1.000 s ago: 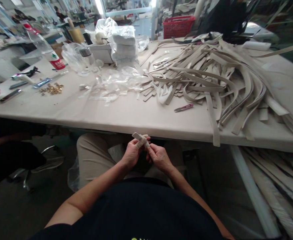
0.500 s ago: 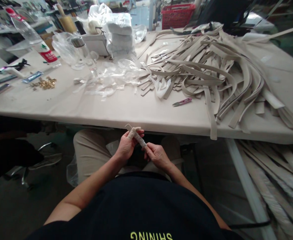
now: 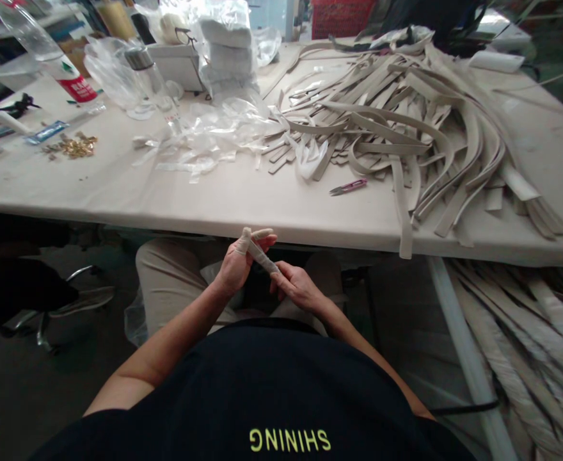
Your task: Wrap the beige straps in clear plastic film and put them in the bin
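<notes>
Strip piece (image 3: 261,257) sits below the counter (image 3: 243,205) edge, over our lap. We pinch its upper end with the left hand (image 3: 236,269), fingers closed, and its lower end with the right hand (image 3: 297,288). Compared with a second ago, we hold it more stretched out and lower.

Strip (image 3: 261,256) in the hands: pale beige, plain. Strap pile (image 3: 396,121) on table (image 3: 243,205): same beige-grey, no pattern; tabletop off-white. Snips (image 3: 348,187): pink handle w/ grey blade. Basket (image 3: 341,9): red. Bottle (image 3: 51,57): clear, red label w/ white print. Small hardware (image 3: 76,147): gold. Trousers (image 3: 166,282): khaki. Shirt (image 3: 281,397): black, yellow-green lettering.
</notes>
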The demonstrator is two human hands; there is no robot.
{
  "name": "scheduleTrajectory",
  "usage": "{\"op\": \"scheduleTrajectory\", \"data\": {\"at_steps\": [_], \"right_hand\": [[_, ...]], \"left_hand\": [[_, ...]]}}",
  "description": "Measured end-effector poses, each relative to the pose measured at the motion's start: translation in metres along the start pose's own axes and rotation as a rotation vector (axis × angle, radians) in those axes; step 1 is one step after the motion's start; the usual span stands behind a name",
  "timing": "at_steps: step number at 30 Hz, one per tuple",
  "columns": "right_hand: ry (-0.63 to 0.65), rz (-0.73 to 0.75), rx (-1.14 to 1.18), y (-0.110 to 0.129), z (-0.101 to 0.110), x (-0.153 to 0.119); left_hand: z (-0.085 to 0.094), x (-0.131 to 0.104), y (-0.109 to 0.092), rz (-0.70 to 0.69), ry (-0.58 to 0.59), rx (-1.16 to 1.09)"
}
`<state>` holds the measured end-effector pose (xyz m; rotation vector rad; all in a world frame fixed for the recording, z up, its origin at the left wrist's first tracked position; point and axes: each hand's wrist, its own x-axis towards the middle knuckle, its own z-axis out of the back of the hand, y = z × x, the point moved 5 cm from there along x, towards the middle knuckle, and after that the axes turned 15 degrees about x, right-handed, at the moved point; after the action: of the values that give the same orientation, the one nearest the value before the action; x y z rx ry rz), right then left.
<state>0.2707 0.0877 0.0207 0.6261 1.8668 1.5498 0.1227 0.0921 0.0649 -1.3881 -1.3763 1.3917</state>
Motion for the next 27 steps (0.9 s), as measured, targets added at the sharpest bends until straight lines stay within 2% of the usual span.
{"op": "scheduleTrajectory", "data": {"at_steps": [3,4,6,9,11,14,22,27], "right_hand": [[0.004,0.035,0.036,0.019,-0.005,0.009],[0.002,0.043,0.032,0.025,-0.008,0.012],[0.015,0.052,0.002,0.036,-0.016,0.017],[0.051,0.074,-0.039,0.047,-0.03,0.022],[0.067,0.075,-0.06,0.051,-0.037,0.024],[0.099,0.051,-0.109,0.05,-0.043,0.026],[0.178,-0.034,-0.183,0.049,-0.048,0.023],[0.225,-0.055,-0.186,0.044,-0.052,0.017]], "left_hand": [[-0.007,-0.006,0.007,0.025,0.133,0.189],[-0.008,-0.008,0.009,0.029,0.144,0.224],[-0.006,-0.009,0.005,-0.01,0.076,0.224],[0.0,-0.01,-0.014,-0.145,-0.115,0.134],[0.003,-0.01,-0.026,-0.196,-0.181,0.107],[0.008,-0.012,-0.038,-0.203,-0.236,0.107],[0.034,-0.007,-0.05,-0.233,-0.317,-0.018],[0.052,-0.004,-0.067,-0.27,-0.447,-0.013]]}}
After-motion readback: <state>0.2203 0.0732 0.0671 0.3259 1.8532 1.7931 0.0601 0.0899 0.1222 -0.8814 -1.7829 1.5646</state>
